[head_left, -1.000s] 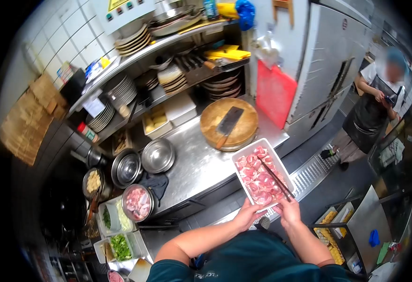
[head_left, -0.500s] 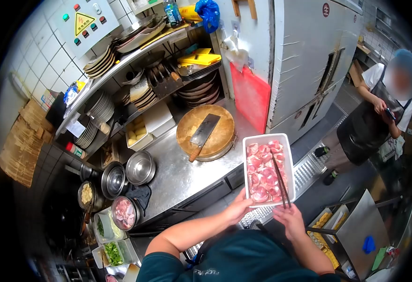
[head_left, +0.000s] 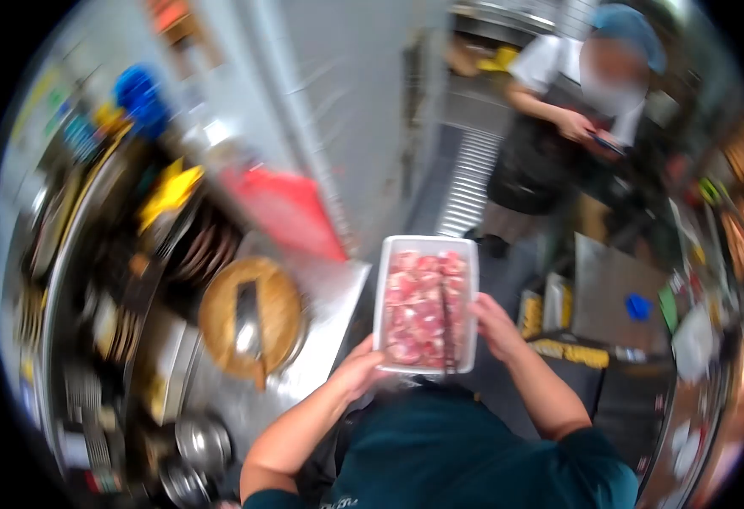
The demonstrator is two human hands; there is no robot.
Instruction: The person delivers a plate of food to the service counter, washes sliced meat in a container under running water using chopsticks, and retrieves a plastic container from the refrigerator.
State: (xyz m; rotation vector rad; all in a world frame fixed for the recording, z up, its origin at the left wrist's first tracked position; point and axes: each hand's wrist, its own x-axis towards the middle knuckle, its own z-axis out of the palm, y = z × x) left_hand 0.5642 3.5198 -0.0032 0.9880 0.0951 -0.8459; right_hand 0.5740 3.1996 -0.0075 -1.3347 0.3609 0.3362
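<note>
A white rectangular tray (head_left: 381, 310) of raw pink meat pieces (head_left: 414, 310) is held level in front of the body. Dark chopsticks (head_left: 447, 327) lie lengthwise over the meat at the right side. My left hand (head_left: 360, 370) grips the tray's lower left corner, fingers partly beneath it. On the tray's right edge, my right hand (head_left: 494, 326) is closed around the rim. Motion blur softens the fingers of both hands.
At left, a cleaver (head_left: 248, 318) rests on a round wooden board (head_left: 278, 310) on the steel counter (head_left: 325, 293), near a red board (head_left: 291, 208). A co-worker (head_left: 550, 127) stands at upper right, holding a phone-like object. Steel bowls (head_left: 203, 441) sit at lower left.
The view has swung right, so the counter now lies farther left and the co-worker looks nearer. My right hand has moved from the tray's bottom end by the chopsticks up to its right side.
</note>
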